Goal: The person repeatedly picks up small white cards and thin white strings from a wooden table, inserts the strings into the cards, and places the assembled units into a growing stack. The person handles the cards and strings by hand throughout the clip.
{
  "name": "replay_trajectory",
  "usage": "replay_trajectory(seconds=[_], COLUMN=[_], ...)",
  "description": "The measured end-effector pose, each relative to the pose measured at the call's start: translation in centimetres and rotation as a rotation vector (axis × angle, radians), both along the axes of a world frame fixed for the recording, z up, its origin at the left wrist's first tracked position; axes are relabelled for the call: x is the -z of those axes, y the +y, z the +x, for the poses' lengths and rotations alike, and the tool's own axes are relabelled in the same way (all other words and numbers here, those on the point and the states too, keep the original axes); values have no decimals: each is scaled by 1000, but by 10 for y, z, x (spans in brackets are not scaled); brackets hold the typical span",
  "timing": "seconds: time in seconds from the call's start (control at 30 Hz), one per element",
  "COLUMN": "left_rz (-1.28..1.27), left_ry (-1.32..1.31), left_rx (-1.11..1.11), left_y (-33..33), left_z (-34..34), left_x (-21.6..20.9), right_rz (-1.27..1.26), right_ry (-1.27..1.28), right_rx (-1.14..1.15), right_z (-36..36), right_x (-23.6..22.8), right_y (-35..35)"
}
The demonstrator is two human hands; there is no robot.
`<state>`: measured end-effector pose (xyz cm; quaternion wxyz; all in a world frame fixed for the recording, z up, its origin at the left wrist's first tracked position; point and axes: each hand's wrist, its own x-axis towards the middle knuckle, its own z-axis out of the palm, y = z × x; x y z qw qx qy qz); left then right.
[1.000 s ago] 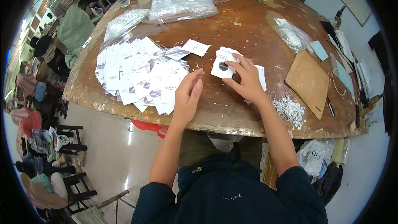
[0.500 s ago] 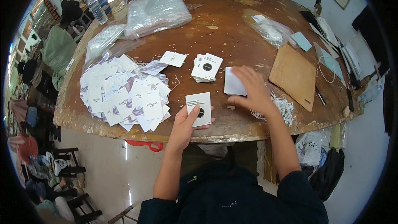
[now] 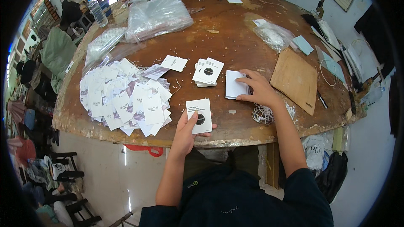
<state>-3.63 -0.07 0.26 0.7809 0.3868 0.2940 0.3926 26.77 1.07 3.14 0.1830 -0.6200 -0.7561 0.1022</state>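
My left hand (image 3: 182, 138) grips a white card (image 3: 203, 107) with a black circle and small print, its thumb across the front, near the table's front edge. To the right, my right hand (image 3: 261, 91) reaches over a stack of plain pale cards (image 3: 233, 85). Its fingers and thumb are apart, at the right side of that stack. Beyond and between the hands sits a loose stack of printed cards (image 3: 208, 72) with the same black circle. A broad heap of white and purple-grey tags (image 3: 122, 96) spreads out left of my left hand.
Tangled white strings (image 3: 263, 115) lie beside my right wrist. A wooden board (image 3: 294, 82) rests on the right, with a pen (image 3: 322, 101) beyond it. Clear plastic bags (image 3: 158, 14) and a water bottle (image 3: 97, 13) stand far left. A bag of white bits (image 3: 273, 35) lies far right.
My right hand has come slightly left and down onto the pale stack, its fingers now bent around the side. The left hand still holds its card, with little movement.
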Motion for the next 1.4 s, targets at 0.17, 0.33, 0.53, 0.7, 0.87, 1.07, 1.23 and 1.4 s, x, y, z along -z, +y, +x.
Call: replay_trajectory(seconds=[0.17, 0.33, 0.53, 0.7, 0.87, 1.07, 1.23, 1.4], left_rz=[-5, 31, 29, -39, -25, 21, 67, 85], left_ry=[51, 14, -47, -141, -64, 3, -19, 42], left_rx=[-21, -66, -28, 12, -45, 39, -5, -26], left_y=[0, -1, 0, 2, 2, -3, -8, -11], left_z=[3, 5, 1, -3, 2, 5, 5, 4], left_x=[-2, -3, 2, 6, 0, -11, -10, -5], right_rz=[136, 249, 347, 213, 340, -146, -13, 40], right_ry=[29, 236, 419, 326, 578, 1337, 1515, 1627], right_rx=[-9, 53, -113, -408, -138, 276, 234, 323], right_z=[3, -6, -60, -106, -126, -136, -139, -146], right_x=[1, -9, -26, -22, -9, 6, 8, 10], right_y=[-1, -8, -47, -50, -47, -47, -46, -43])
